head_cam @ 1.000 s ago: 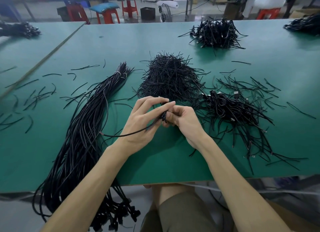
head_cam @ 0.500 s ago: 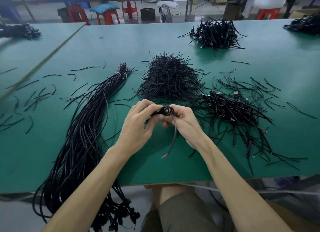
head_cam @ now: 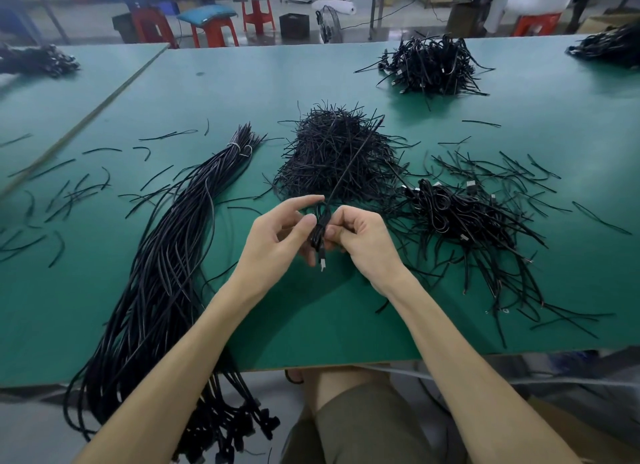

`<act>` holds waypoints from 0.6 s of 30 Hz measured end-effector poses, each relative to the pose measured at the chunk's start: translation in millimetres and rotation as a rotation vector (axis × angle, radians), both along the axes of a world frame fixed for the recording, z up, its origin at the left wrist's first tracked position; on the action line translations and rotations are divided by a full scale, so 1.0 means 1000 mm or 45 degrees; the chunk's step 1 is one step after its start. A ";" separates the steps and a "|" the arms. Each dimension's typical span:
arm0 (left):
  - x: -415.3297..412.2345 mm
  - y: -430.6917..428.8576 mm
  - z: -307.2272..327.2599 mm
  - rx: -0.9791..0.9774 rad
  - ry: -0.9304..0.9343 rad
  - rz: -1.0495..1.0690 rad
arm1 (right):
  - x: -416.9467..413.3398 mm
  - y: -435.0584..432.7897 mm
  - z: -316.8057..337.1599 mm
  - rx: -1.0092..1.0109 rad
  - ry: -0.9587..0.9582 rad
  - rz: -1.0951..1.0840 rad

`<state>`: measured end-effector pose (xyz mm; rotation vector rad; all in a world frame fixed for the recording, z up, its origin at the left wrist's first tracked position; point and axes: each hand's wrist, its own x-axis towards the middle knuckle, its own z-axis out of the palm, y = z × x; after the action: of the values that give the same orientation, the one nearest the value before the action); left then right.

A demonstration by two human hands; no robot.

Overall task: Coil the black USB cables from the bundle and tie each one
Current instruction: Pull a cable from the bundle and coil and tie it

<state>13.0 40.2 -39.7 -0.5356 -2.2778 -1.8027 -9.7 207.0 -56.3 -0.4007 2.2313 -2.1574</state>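
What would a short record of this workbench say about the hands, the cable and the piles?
left hand: pinches coiled black USB cable
right hand: grips the same coil
metal-tipped plug: hangs below the coil
thin black tie strip: rises from the coil
bundle of long black cables: left, draped over the green tabletop edge
heap of short black ties: beyond the hands
pile of coiled black cables: right

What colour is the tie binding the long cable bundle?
White; thin wire tie, best in head view.
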 end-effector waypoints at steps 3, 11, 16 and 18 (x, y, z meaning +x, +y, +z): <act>-0.001 0.001 -0.001 -0.038 0.020 -0.037 | 0.000 0.000 0.000 0.011 0.003 0.004; -0.003 -0.002 -0.003 0.015 -0.106 -0.078 | 0.000 0.000 0.000 0.084 0.015 0.011; -0.011 -0.004 -0.009 -0.025 -0.093 0.195 | 0.001 -0.001 0.002 0.116 0.011 0.022; -0.013 -0.005 -0.010 0.005 -0.090 0.265 | 0.001 -0.001 0.002 0.126 0.009 0.028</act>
<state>0.1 35.3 -49.4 -0.2273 -2.2785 -1.7495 -8.6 206.4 -54.7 -0.4277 2.3142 -2.0282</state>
